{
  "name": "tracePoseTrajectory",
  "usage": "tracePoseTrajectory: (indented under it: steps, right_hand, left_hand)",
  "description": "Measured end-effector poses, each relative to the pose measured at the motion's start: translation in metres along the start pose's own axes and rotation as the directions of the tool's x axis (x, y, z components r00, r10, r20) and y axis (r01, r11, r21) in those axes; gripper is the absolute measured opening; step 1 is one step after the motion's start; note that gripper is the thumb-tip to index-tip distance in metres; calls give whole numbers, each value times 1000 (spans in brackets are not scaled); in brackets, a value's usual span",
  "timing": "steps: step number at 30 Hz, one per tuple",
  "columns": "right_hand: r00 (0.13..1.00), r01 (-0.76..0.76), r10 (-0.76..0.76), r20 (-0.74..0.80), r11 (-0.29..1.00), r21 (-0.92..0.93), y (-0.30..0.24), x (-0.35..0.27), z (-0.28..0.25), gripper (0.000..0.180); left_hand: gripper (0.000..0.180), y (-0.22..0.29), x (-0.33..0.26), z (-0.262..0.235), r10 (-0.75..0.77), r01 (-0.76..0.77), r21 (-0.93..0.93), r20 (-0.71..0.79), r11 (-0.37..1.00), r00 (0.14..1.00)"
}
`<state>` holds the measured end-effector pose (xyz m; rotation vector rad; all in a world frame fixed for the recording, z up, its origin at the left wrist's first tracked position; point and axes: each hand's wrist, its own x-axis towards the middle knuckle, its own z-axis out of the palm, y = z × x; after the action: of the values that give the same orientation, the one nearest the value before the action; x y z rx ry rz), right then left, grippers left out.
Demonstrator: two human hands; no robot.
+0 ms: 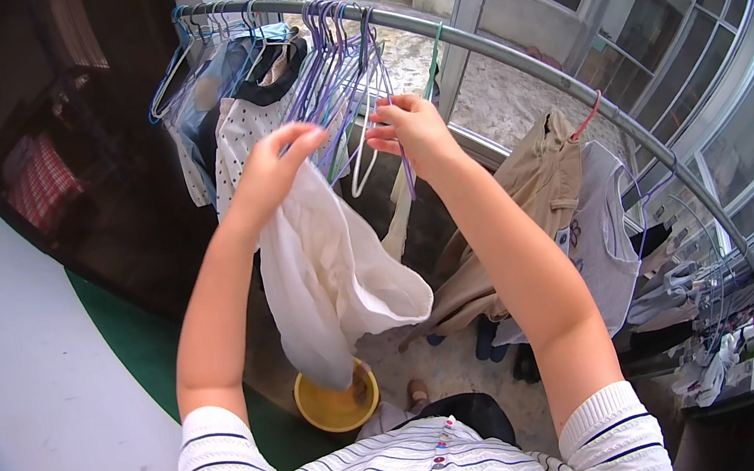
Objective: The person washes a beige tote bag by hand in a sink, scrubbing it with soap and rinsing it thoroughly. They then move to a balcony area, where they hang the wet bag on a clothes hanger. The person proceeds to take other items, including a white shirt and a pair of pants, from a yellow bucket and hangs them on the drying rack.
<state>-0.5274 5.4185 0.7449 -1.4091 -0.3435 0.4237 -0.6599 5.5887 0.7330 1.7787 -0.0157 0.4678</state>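
Observation:
From my left hand (276,168), closed on its upper part, hangs a limp white garment (328,262). What kind of garment it is, I cannot tell from its folds. My right hand (411,134) has its fingers pinched on a clothes hanger among the bunch of purple hangers (335,58) on the rail. A white hanger (364,162) dangles just beside those fingertips, and which hanger they grip is partly hidden. Left of the bunch, next to my left hand, hangs a white dotted top (238,139) with a dark collar.
A curved metal rail (485,45) crosses ahead. Khaki trousers (525,191) and a grey shirt (603,233) hang at the right, with small clipped laundry (694,297) farther along. A yellow basin (338,400) stands on the floor below the garment. Windows are beyond the rail.

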Motion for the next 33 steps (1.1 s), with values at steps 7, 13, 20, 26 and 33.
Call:
tracePoseTrajectory:
  steps: [7,13,20,26,33]
  right_hand:
    - [995,79,-85,55,992,98,17,4,1,32]
    - [984,175,-175,9,983,52,34,9,-4,30]
    - [980,186,-187,67,982,18,40,9,-14,32]
    - [967,255,-254,33,951,-172,42,9,-12,29]
    - [980,190,-190,-62,982,1,33,9,-4,24]
  left_hand:
    - [104,-35,90,7,-157,141,488,-9,861,988]
    - [81,-41,79,24,67,-66,579,18,813,998]
    - [94,-58,93,28,-306,240,380,125,893,944]
    - [53,-53,101,30,-266,190,438,120,879,956]
    - [36,-14,93,25,-203,126,549,82,826,976]
